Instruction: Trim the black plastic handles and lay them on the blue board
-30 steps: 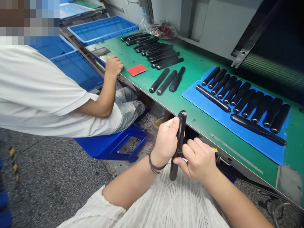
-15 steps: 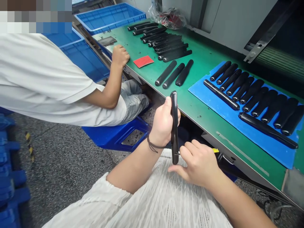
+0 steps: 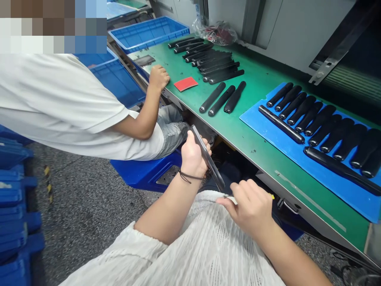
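While the long green-topped workbench (image 3: pixel 268 75) takes up most of the shot, there's plenty of blue around it: one crate (image 3: pixel 149 33) behind the bench, a stack of crates (image 3: pixel 14 198) on the floor to the left, and a blue plastic stool (image 3: pixel 143 171) under a co-worker in a white T-shirt (image 3: pixel 59 103), whose hand (image 3: pixel 159 77) rests on the bench edge.

On the bench, a blue mat (image 3: pixel 253 123) carries 11 short black handles (image 3: pixel 330 129) and 2 longer ones (image 3: pixel 281 124). Three more loose handles (image 3: pixel 222 100) lie on the bare green, and the pile at the back (image 3: pixel 214 59) overlaps too much to count, though it's easily over a dozen. There's also 1 red pad (image 3: pixel 186 84).

The left hand (image 3: pixel 193 157) is closed around one black handle (image 3: pixel 206 157), held tilted in the air just off the bench. It looks stiff, light and pretty slick, so I'd grip it around the middle, like here. The right hand (image 3: pixel 250 206) is narrowed to a pinch on a pale sliver (image 3: pixel 231 200), just beside the handle's lower end. Can't tell what that sliver is.
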`<state>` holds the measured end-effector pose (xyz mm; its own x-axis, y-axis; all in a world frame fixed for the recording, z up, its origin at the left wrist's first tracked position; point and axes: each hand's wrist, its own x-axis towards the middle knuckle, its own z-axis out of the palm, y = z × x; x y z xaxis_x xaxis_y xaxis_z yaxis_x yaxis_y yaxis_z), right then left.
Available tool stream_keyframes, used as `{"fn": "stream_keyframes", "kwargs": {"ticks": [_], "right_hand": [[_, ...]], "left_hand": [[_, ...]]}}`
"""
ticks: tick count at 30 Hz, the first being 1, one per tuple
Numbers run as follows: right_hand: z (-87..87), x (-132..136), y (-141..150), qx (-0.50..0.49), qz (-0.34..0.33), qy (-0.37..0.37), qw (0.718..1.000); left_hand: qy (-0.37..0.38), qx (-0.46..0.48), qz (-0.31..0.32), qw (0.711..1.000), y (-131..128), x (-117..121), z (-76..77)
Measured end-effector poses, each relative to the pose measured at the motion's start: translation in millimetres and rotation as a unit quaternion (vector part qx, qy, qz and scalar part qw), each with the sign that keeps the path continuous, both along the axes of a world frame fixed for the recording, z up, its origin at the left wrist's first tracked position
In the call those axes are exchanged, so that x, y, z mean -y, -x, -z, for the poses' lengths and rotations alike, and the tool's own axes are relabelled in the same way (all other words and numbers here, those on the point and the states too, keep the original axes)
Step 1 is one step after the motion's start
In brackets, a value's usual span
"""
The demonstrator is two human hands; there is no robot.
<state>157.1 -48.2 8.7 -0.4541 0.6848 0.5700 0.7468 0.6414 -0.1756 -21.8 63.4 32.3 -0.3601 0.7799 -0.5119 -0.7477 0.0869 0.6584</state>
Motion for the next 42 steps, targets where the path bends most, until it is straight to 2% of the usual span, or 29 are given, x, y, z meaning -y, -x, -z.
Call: {"fn": "stream_keyframes", "kwargs": {"ticks": [3,5,8,11,16,20,21,23,25,26,27,29,31,33,35,37,42], "right_hand": [[9.1,-4.5,-3.0,-0.026,0.000,0.040,0.999],[19.1,-9.5,-3.6,0.016,0.016,0.055,0.998],[34.9,-17.6,-1.9,0.093,0.081,0.101,0.987],[42.5,-24.1,-0.2,0.033,0.106,0.141,0.984],[30.3,-27.1,3.9,-0.084,0.044,0.195,0.976],[17.6,-16.7,18.2,-0.237,-0.053,0.293,0.925],[16.4,-13.2,22.4,-0.270,-0.072,0.286,0.917],[15.4,-7.4,28.5,-0.300,-0.074,0.218,0.926],[14.3,-3.6,29.5,-0.290,-0.044,0.120,0.949],[12.7,-2.1,28.1,-0.273,-0.031,0.082,0.958],[10.3,-0.8,26.0,-0.255,-0.022,0.056,0.965],[3.1,2.5,21.1,-0.229,-0.023,0.043,0.972],[-6.4,6.7,17.3,-0.228,-0.046,0.067,0.970],[-16.2,10.7,14.2,-0.244,-0.067,0.116,0.960],[-24.8,13.0,9.3,-0.249,-0.069,0.168,0.951],[-31.2,13.0,1.8,-0.224,-0.076,0.192,0.952],[-38.1,7.7,-15.5,-0.134,-0.060,0.147,0.978]], "left_hand": [[0.013,0.003,-0.008,1.000,10.7,-0.2,4.7],[0.018,0.013,-0.015,1.000,17.0,1.0,7.3],[0.029,0.038,-0.021,0.999,23.6,3.1,10.9],[0.032,0.056,-0.015,0.998,27.0,4.8,14.3],[0.030,0.060,-0.016,0.998,28.8,7.2,17.5],[0.012,0.073,-0.022,0.997,22.8,7.9,20.3],[0.007,0.076,-0.016,0.997,19.6,8.1,21.6],[0.011,0.059,0.015,0.998,11.9,10.0,25.0],[0.010,-0.046,0.025,0.999,4.2,16.8,28.7],[-0.010,-0.139,0.008,0.990,1.3,22.8,30.5],[-0.049,-0.247,-0.018,0.968,-0.7,30.3,32.0],[-0.165,-0.442,-0.044,0.880,-2.0,47.7,34.1],[-0.287,-0.541,0.042,0.790,-1.1,62.8,34.5],[-0.360,-0.558,0.148,0.733,-0.5,70.3,33.6],[-0.378,-0.558,0.183,0.716,-0.7,69.8,32.3],[-0.363,-0.570,0.170,0.718,-1.5,65.5,31.5],[-0.359,-0.575,0.181,0.712,-5.4,62.1,31.9]]}}
